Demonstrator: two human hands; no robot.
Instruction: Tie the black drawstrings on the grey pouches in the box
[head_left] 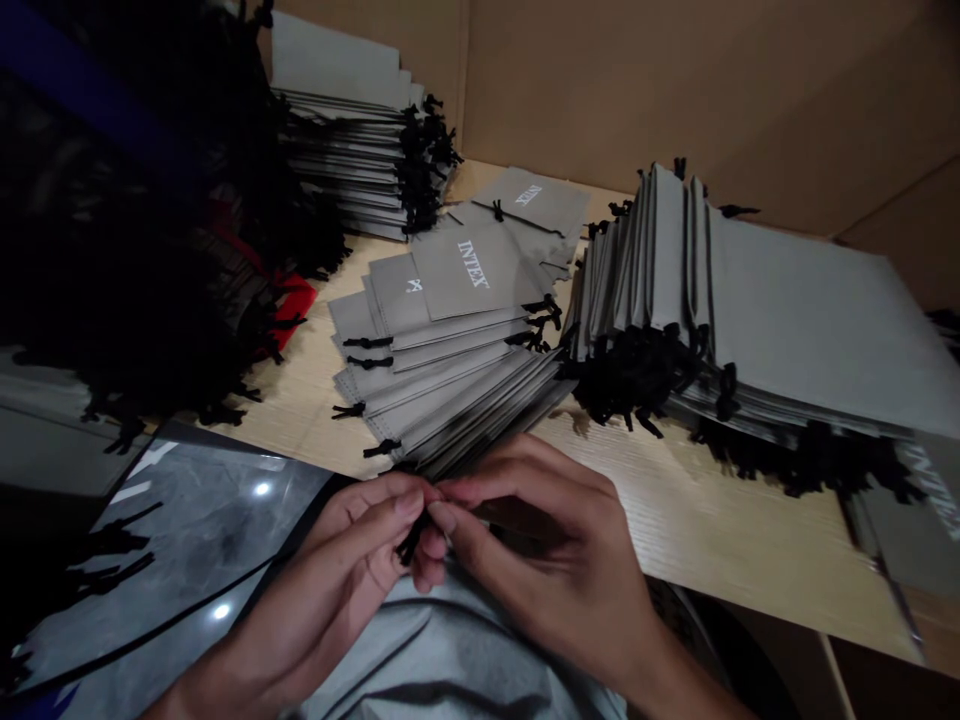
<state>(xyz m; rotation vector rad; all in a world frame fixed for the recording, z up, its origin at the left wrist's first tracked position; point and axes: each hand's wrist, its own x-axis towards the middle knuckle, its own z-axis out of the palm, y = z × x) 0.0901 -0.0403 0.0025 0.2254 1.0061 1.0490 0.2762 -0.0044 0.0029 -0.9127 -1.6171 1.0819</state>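
Note:
Low in the middle, my left hand [352, 550] is closed around a short piece of black cord [410, 540]. The thumb and forefinger of my right hand [555, 540] pinch at the same spot, their tips touching the left fingertips. How the cord runs between the fingers is hidden. Just beyond the hands, grey pouches [472, 265] lie fanned out on the wooden table [300, 430]. Some show white INTEX lettering, and black knotted cord ends stick out from their edges.
Stacked grey pouches [337, 60] stand at the back left, with more pouches [810, 320] at the right. A dark mass of black cords [150, 300] fills the left side, near a red item [296, 300]. Cardboard [675, 90] rises behind. Grey fabric [457, 650] lies below the hands.

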